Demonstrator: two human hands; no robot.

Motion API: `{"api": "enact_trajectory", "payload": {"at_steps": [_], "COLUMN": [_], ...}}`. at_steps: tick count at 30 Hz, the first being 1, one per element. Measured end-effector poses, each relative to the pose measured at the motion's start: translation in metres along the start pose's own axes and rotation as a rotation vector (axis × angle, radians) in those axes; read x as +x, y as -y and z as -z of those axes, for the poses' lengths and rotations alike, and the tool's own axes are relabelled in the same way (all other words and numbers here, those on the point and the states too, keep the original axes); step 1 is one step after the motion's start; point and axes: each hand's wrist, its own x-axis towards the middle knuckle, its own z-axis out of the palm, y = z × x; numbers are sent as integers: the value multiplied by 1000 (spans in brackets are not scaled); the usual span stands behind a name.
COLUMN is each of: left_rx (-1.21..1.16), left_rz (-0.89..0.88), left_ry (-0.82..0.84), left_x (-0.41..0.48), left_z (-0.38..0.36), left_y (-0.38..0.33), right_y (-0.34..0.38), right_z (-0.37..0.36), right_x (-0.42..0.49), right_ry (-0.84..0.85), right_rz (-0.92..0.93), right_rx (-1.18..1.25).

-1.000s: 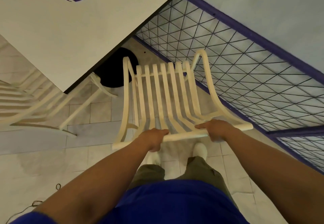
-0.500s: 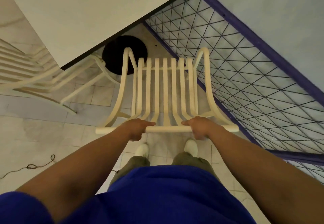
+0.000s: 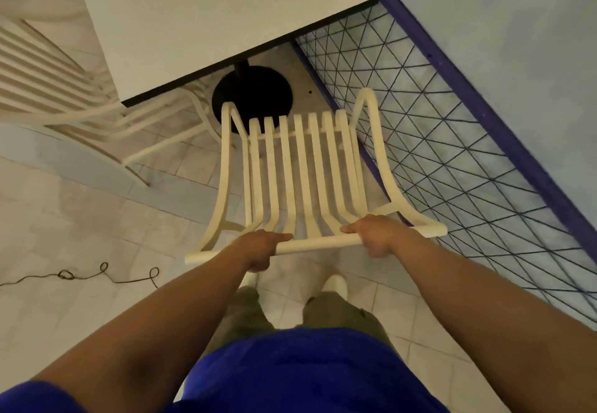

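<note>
A cream slatted chair [image 3: 303,167] stands in front of me, seen from above, its seat pointing toward a white table [image 3: 206,22]. My left hand [image 3: 258,249] grips the left part of the chair's top rail. Further right on the same rail, my right hand [image 3: 376,235] curls round it. The chair's front edge lies near the table's black round base [image 3: 255,91].
A second cream slatted chair [image 3: 61,89] stands at the left, partly under the table. A purple-framed wire mesh fence [image 3: 452,154] runs along the right, close to the held chair. A thin cord [image 3: 80,275] lies on the tiled floor at the left.
The chair has swung to face the table base more squarely and has come nearer to it. Both hands kept their hold on the top rail.
</note>
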Motion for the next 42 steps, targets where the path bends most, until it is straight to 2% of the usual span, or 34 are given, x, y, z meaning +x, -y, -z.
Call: {"api": "enact_trajectory", "payload": {"at_steps": [9, 17, 22, 26, 32, 37, 42], "left_rx": [-69, -138, -147, -144, -141, -159, -245], "left_rz": [3, -93, -139, -108, -36, 65, 133], "left_ry": [-16, 97, 73, 74, 10, 0, -33], "left_x": [17, 21, 22, 22, 20, 18, 27], "left_z": [8, 21, 19, 18, 12, 8, 15], "left_y": [-43, -47, -47, -48, -54, -60, -92], "right_y": [-47, -53, -55, -55, -74, -83, -112], "right_z": [29, 23, 25, 20, 23, 27, 47], "right_x": [2, -6, -7, -3, 7, 12, 11], "right_ry": [-14, -49, -33, -40, 31, 123, 100], "right_rz": [-27, -88, -131, -148, -101, 49, 120], "right_rx": [-113, -110, -127, -148, -20, -55, -102]}}
